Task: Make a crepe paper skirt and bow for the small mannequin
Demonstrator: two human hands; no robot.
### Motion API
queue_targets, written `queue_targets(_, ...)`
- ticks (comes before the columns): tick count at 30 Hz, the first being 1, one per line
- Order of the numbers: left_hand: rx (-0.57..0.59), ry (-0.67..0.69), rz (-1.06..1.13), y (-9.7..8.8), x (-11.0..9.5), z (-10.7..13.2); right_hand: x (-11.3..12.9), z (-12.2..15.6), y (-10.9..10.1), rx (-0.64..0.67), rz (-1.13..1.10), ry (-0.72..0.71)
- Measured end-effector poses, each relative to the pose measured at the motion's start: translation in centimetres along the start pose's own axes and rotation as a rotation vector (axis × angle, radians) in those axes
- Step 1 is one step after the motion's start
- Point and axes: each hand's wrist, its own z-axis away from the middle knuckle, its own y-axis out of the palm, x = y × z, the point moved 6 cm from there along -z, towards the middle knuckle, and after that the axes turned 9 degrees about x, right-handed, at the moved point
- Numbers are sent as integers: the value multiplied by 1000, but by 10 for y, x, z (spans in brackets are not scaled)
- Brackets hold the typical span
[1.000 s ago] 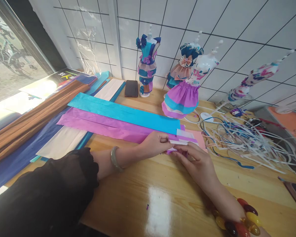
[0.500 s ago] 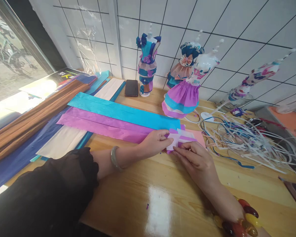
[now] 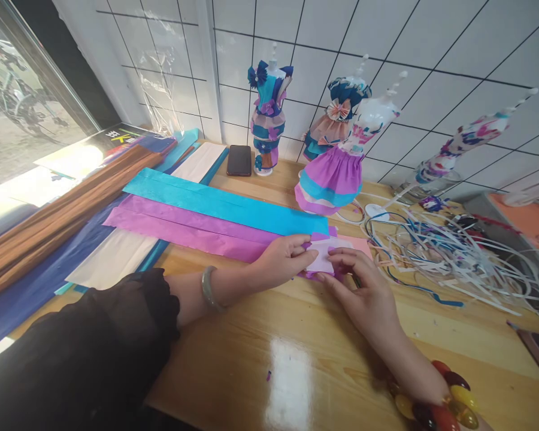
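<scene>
Over the wooden table, a small folded piece of pale and purple paper (image 3: 322,256) lies between my two hands. My left hand (image 3: 291,256) is closed, pinching the paper's left edge between thumb and fingers. On the right side, my right hand (image 3: 362,278) grips the same paper, its fingers curled over the edge and the thumb low at the near edge. Just beyond it stretches a long turquoise paper strip (image 3: 233,203), with purple paper strips (image 3: 197,230) beside it, nearer me. Peach-coloured paper (image 3: 356,246) shows partly behind my right hand.
Dress forms in paper outfits, including one with a purple skirt (image 3: 332,173), stand along the tiled wall. A black phone (image 3: 239,161) lies near them. Tangled strips (image 3: 458,257) are heaped at right. Brown crepe paper (image 3: 72,209) and white paper (image 3: 112,257) lie at left.
My right hand has shifted its hold, its fingers now spread higher on the paper's right side. More of the pale face shows, opened out to the right. My left hand stays nearly still.
</scene>
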Motion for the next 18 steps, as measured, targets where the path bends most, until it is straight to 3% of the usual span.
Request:
queue_targets(4, 2, 19, -21, 1, -2, 1, -15, 2, 8, 40, -336, 184)
queue_targets(7, -11, 14, -52, 0, -2, 2, -17, 2, 13, 60, -463, 221)
queue_targets(13, -20, -1, -183, 0, -4, 3, -12, 2, 11, 55, -454, 207)
queue_targets(18, -46, -27, -139, -5, 5, 1, -15, 2, 10, 60, -451, 289)
